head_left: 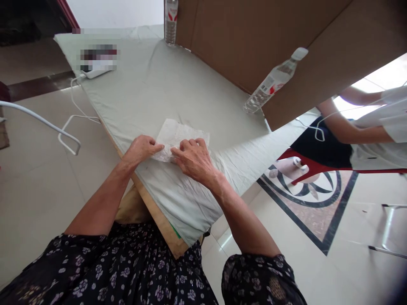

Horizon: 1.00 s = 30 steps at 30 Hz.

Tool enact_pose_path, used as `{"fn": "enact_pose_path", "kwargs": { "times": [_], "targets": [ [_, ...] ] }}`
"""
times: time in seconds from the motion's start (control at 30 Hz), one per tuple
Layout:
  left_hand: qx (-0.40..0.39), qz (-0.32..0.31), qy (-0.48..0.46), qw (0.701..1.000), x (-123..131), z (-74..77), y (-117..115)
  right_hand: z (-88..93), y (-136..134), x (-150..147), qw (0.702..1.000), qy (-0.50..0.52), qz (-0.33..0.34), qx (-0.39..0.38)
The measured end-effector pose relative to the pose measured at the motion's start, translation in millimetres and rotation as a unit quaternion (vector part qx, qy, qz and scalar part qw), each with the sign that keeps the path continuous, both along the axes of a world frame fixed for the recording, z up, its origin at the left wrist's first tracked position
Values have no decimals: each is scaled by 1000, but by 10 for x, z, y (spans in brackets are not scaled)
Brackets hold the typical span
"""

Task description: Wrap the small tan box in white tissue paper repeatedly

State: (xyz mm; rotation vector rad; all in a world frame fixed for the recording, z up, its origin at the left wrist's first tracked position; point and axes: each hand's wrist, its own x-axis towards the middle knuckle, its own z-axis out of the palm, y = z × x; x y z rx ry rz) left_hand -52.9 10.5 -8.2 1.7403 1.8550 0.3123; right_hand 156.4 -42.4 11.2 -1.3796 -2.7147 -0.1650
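A thin white sheet, seemingly a paper tissue (174, 129), lies flat and a little wrinkled on the pale green tablecloth (133, 93), close to the table's near edge. At its lower left edge my left hand (143, 150) is closed, thumb and forefinger pinching the sheet. My right hand (193, 159) rests on the lower right part with curled fingers, its thumb and forefinger together at the near edge. The palm and fingers hide that corner of the sheet.
Cardboard panels (229, 46) stand at the back right, with one water bottle (270, 84) leaning there and another bottle (171, 25) upright behind. A blurred white-edged object (98, 70) with a cable lies far left. Another person's arm (346, 123) is at the right.
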Motion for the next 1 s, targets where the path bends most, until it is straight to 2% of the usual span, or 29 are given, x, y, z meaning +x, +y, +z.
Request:
{"fn": "enact_pose_path", "kwargs": {
  "times": [0.17, 0.27, 0.4, 0.5, 0.67, 0.73, 0.8, 0.87, 0.93, 1.0],
  "targets": [
    [26, -25, -103, 994, 22, 42, -32, -10, -1, -9, 1000, 3, 0, 6],
    [38, -10, -168, 985, 104, 49, -48, -6, 4, -28, 1000, 16, -9, 6],
    [-1, 30, -276, 961, 271, 57, -48, -2, 2, -34, 1000, 18, -6, -12],
    [-26, 30, -327, 944, 363, 101, -64, -5, -27, -16, 999, 28, -8, -17],
    [-73, -33, -326, 942, 331, 185, -118, 14, -80, 4, 998, 56, -18, -32],
    [-40, -102, -280, 954, 305, 177, -141, 25, -102, 27, 996, 81, -14, -41],
    [35, -170, -207, 963, 302, 141, -169, 17, -149, 101, 990, 138, -26, -29],
    [112, -203, -144, 962, 317, 92, -205, -31, -233, 245, 971, 221, -90, 12],
    [155, -211, -116, 958, 332, 42, -241, -122, -347, 439, 932, 293, -207, 42],
    [169, -218, -111, 955, 336, 2, -268, -238, -462, 621, 897, 323, -301, -3]
  ]
}}
